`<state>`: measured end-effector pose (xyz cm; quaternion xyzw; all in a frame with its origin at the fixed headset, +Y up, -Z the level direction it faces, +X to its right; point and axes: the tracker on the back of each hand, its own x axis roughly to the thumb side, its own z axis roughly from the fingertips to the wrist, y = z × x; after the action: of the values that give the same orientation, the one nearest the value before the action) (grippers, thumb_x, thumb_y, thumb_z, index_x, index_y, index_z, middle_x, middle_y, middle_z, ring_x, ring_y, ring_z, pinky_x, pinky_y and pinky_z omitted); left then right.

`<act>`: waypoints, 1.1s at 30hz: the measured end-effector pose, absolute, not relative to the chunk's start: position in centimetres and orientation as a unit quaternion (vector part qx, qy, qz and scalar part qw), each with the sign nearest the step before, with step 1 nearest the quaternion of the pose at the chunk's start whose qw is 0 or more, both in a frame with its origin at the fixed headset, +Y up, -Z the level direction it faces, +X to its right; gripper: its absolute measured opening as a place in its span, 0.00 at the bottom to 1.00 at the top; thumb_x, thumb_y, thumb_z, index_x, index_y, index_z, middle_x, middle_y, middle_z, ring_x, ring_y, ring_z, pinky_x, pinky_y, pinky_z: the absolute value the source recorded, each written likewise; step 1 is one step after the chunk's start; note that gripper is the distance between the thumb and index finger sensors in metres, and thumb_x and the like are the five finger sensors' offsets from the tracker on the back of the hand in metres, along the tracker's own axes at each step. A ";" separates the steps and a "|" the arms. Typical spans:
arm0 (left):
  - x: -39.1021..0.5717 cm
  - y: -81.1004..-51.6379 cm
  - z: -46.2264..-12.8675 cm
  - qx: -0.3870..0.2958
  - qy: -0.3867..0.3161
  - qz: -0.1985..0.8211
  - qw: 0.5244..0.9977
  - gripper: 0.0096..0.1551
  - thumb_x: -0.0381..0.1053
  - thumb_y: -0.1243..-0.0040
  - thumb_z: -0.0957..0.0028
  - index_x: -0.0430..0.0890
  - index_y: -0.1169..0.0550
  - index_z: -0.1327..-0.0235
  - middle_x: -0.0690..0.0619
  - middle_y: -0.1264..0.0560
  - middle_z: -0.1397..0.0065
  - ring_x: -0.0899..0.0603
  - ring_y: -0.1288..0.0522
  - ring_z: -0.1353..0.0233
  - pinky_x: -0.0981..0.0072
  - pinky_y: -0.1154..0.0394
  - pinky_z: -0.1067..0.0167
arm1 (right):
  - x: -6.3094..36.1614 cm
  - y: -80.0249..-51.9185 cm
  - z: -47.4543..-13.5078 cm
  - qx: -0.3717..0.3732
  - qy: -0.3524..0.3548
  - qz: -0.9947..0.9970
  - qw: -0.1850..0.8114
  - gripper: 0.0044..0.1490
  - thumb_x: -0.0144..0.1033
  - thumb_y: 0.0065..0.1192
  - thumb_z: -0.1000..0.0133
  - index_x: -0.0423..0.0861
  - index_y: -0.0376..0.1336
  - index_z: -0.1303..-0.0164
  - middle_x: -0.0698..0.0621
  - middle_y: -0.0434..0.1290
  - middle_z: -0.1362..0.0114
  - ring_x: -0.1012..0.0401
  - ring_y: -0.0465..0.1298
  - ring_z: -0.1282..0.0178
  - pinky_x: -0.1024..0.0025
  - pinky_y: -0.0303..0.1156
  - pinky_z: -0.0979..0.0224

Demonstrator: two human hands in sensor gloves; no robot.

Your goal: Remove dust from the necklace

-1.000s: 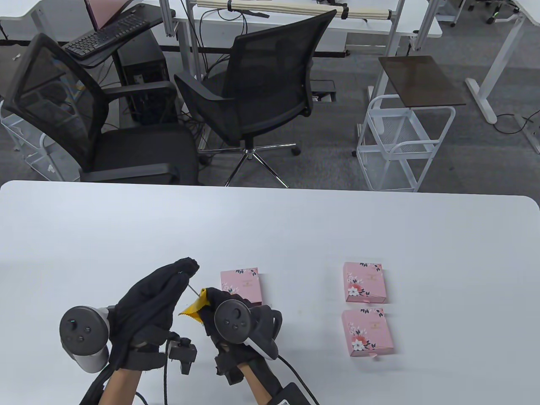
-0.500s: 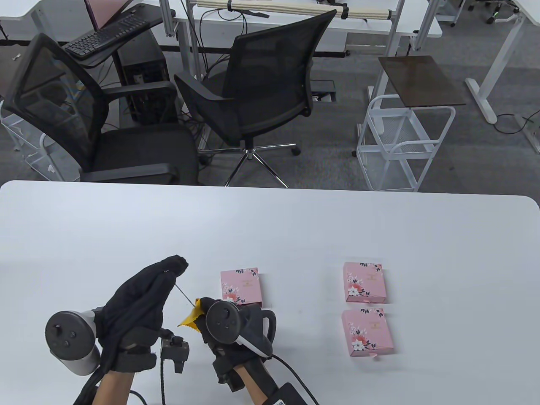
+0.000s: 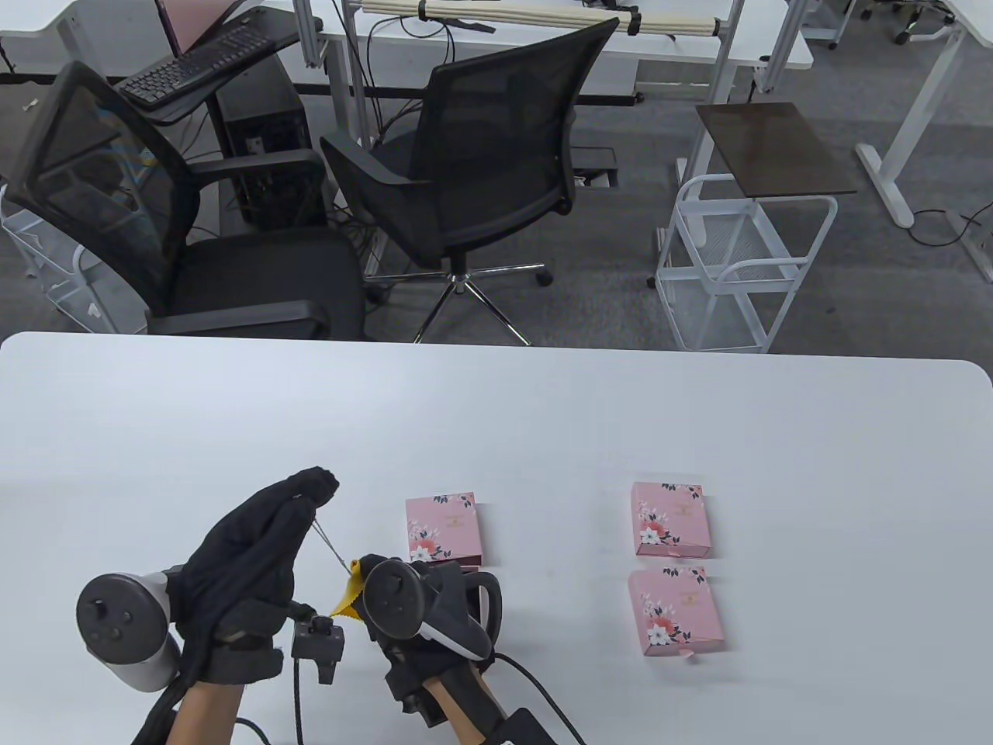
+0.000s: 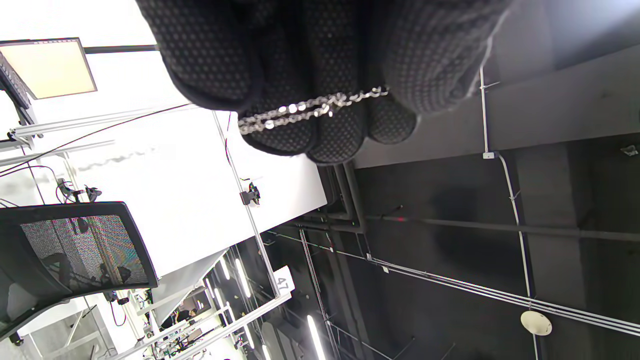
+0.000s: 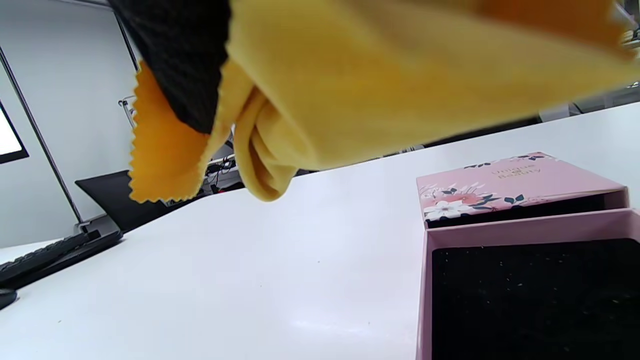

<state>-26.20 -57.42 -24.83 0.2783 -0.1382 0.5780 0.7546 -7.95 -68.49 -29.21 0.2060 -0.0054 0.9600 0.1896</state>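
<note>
1. Our right hand [image 3: 403, 597] grips the yellow cloth [image 3: 351, 596], now drawn nearer us down the chain.
2. Our left hand [image 3: 256, 543] pinches the silver necklace [image 3: 330, 547] taut; the wiping stroke looks under way.
3. Beyond lie three pink gift boxes [image 3: 441, 526], the white table [image 3: 496, 419] and office chairs [image 3: 481, 155].

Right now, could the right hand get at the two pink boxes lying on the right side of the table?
Probably, but not freely: the right hand is pinching the yellow cloth round the necklace. Bare table lies between it and the two pink boxes.
</note>
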 end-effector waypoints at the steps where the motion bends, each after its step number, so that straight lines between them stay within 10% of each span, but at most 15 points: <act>1: -26.2 -57.4 -24.8 0.280 -0.138 0.576 0.755 0.18 0.59 0.34 0.40 0.54 0.13 0.43 0.53 0.13 0.37 0.46 0.16 0.36 0.53 0.20 0.41 | -8.0 -68.4 -29.1 0.207 -0.008 0.962 0.178 0.27 0.40 0.75 0.38 0.42 0.68 0.33 0.43 0.80 0.40 0.49 0.82 0.49 0.49 0.75 0.37; 20: -29.5 -57.1 -24.8 0.274 -0.114 0.627 0.721 0.19 0.59 0.35 0.39 0.53 0.14 0.42 0.53 0.13 0.36 0.45 0.17 0.36 0.52 0.20 0.40 | -7.7 -68.1 -29.4 0.206 0.007 0.968 0.143 0.27 0.39 0.76 0.38 0.43 0.68 0.32 0.43 0.79 0.39 0.49 0.81 0.48 0.48 0.74 0.36; 33: -27.6 -58.3 -26.1 0.228 -0.116 0.608 0.751 0.19 0.60 0.34 0.39 0.53 0.13 0.42 0.52 0.13 0.36 0.45 0.17 0.35 0.51 0.20 0.40 | 3.2 -64.2 -30.5 0.063 -0.077 0.969 0.225 0.26 0.43 0.65 0.32 0.41 0.66 0.30 0.41 0.78 0.38 0.47 0.80 0.47 0.47 0.73 0.35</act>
<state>-27.61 -58.27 -26.15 0.2280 -0.1165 0.6082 0.7513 3.17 -64.21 -30.51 0.0626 -0.0767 0.9693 0.2249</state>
